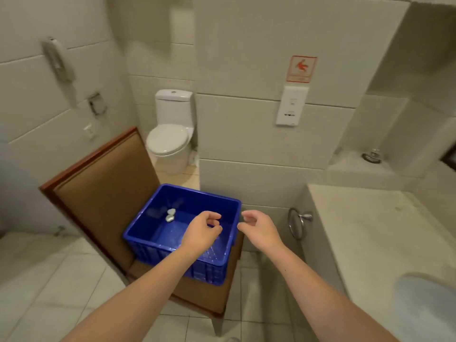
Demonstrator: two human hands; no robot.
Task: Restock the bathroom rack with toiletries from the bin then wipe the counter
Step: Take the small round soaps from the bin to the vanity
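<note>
A blue plastic bin (pixel 148 233) rests on the seat of a brown upholstered chair (pixel 103 183). Two small white toiletry items (pixel 170 214) lie near its far left corner; the rest of the bin floor looks bare. My left hand (pixel 203 230) hovers over the bin's right side with fingers curled loosely and nothing in them. Just past the bin's right rim, my right hand (pixel 259 227) is held with its fingers apart, empty. The pale stone counter (pixel 370 230) runs along the right. No rack is in view.
A white toilet (pixel 170 134) stands behind the chair. A chrome towel ring (pixel 297 222) hangs on the counter's side. The sink basin (pixel 429 304) shows at lower right. A wall phone (pixel 58 60) and a socket panel (pixel 292 106) are mounted on the tiled walls.
</note>
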